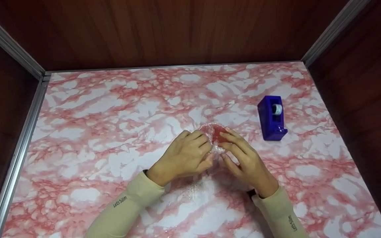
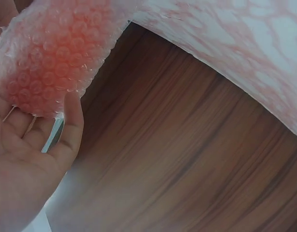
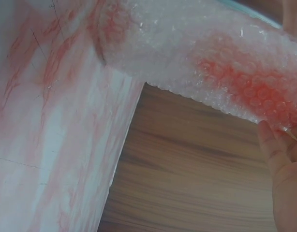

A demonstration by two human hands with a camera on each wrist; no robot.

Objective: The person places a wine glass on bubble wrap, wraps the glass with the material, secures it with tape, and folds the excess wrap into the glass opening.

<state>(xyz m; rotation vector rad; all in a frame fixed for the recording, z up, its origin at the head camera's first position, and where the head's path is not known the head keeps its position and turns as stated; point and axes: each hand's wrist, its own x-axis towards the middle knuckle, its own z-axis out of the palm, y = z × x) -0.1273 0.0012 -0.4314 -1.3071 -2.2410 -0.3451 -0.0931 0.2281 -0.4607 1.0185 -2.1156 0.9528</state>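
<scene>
A red object in clear bubble wrap (image 1: 214, 130) stands between both hands over the middle of the table; what kind of object it is, the wrap does not show. The left hand (image 1: 190, 153) grips its left side with curled fingers. In the left wrist view, that left hand (image 2: 32, 150) has its fingers at the edge of the bubble wrap (image 2: 56, 53). On the other side, the right hand (image 1: 246, 158) holds the wrap between thumb and bent fingers. The right wrist view has the right hand (image 3: 286, 169) pinching the lower edge of the bubble wrap (image 3: 187, 72).
A purple tape dispenser (image 1: 271, 120) with a roll of tape stands to the right of the hands. The table (image 1: 111, 99) has a red and white marbled top. Dark wood panels (image 1: 177, 33) with metal frame edges (image 1: 15, 175) border it at the back and sides.
</scene>
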